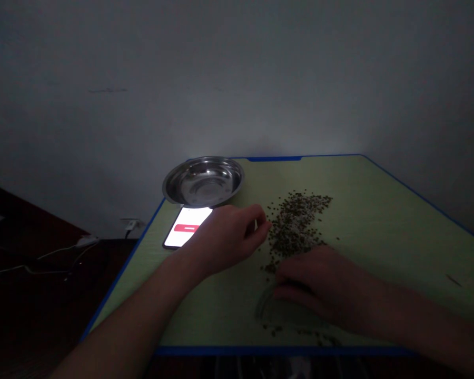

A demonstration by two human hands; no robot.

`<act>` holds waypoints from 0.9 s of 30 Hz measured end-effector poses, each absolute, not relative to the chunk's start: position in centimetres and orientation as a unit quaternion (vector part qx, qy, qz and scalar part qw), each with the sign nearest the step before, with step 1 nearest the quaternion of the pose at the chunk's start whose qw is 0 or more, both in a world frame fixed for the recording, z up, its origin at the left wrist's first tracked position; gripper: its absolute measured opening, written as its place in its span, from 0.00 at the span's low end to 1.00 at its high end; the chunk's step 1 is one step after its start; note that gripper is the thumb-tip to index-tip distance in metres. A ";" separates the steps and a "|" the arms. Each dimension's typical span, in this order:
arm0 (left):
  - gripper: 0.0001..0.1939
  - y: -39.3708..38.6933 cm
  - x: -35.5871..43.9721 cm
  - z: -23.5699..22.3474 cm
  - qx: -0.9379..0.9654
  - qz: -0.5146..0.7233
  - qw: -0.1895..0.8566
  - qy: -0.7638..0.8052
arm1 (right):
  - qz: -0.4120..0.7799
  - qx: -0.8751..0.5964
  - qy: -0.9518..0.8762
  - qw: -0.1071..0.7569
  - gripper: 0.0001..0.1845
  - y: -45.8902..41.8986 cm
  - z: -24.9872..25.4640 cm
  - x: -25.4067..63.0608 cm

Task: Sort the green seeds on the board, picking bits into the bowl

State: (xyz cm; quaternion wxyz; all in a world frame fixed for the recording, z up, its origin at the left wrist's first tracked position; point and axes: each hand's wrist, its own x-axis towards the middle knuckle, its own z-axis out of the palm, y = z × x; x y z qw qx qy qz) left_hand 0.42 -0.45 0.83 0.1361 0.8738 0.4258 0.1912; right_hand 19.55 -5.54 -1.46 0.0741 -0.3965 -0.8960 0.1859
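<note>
A pile of small dark seeds or beans lies spread on a pale green table. My left hand rests at the pile's left edge with its fingers curled together in a pinch; what is in them is too small to see. My right hand lies on the table at the pile's near edge, fingers bent down against the surface over a faint curved rim, possibly a clear dish. A few stray seeds lie near the table's front edge.
An empty steel bowl sits at the table's far left corner. A phone with a lit white screen lies just in front of it, beside my left hand. The table has a blue border. Cables lie on the dark floor at left.
</note>
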 end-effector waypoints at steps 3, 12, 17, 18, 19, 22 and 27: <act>0.10 -0.4 0.3 0.7 0.877 0.191 0.134 0.420 | 0.211 -0.377 -0.899 0.074 0.10 -5.6 -1.3 19.5; 0.11 -0.5 0.3 0.7 0.879 0.188 0.131 0.417 | 0.296 -0.350 -0.885 0.079 0.10 -6.3 -1.7 20.2; 0.10 -0.4 0.3 0.7 0.880 0.189 0.134 0.414 | 0.298 -0.355 -0.883 0.075 0.10 -6.7 -1.1 20.3; 0.11 -0.4 0.3 0.7 0.881 0.189 0.134 0.413 | 0.297 -0.352 -0.884 0.077 0.10 -6.8 -1.0 20.4; 0.11 -0.4 0.3 0.7 0.881 0.189 0.133 0.413 | 0.296 -0.348 -0.886 0.080 0.09 -6.8 -0.9 20.4; 0.10 -0.4 0.3 0.7 0.882 0.192 0.130 0.410 | 0.290 -0.346 -0.888 0.088 0.10 -6.8 -0.9 20.4; 0.10 -0.4 0.3 0.8 0.881 0.190 0.129 0.414 | 0.275 -0.346 -0.892 0.096 0.09 -6.7 -1.0 20.2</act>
